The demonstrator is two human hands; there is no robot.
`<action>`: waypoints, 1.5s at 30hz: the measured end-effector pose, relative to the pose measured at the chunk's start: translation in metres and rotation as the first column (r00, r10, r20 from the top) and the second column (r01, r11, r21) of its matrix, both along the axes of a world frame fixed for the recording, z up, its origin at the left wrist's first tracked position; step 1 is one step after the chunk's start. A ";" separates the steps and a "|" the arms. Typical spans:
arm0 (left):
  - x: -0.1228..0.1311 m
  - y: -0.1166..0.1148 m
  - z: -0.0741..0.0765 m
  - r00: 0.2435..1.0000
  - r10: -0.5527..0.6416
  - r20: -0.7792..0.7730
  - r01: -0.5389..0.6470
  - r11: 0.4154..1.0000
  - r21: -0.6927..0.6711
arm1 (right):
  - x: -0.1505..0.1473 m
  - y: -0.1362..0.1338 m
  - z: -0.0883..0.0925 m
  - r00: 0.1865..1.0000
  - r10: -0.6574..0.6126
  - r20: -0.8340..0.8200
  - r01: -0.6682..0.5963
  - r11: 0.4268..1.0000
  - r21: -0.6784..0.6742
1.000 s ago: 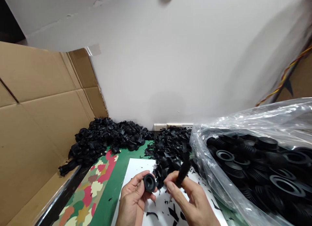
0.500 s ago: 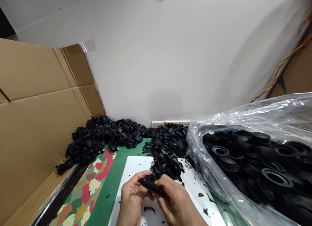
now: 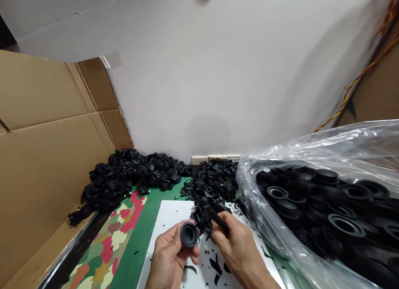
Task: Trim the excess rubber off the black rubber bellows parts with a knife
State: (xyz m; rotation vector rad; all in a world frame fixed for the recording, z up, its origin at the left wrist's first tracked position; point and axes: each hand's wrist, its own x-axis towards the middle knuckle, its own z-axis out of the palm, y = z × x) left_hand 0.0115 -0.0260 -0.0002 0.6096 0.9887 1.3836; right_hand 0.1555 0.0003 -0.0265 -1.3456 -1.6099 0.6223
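Note:
My left hand [image 3: 170, 255] is closed round a small black rubber bellows part [image 3: 189, 234], its round opening facing me. My right hand [image 3: 237, 249] grips a slim black tool [image 3: 218, 219] that points up and left, its tip a little to the right of the part. Both hands hover over a white sheet [image 3: 170, 216] strewn with black rubber scraps [image 3: 218, 266].
A heap of black rubber parts [image 3: 131, 175] lies at the back left, a pile of black trimmings [image 3: 215, 183] sits behind the sheet. A clear plastic bag [image 3: 311, 156] full of black bellows parts fills the right. A cardboard wall [image 3: 46, 135] stands on the left.
The tool was pressed against the part half a second ago; now my right hand has drawn it away to the right and my left hand has turned the part's opening toward me.

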 end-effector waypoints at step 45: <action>-0.005 0.004 -0.013 0.996 -0.059 0.071 0.060 0.998 -0.019 | 0.009 0.006 0.012 0.960 -0.051 -0.274 0.008 0.988 -0.156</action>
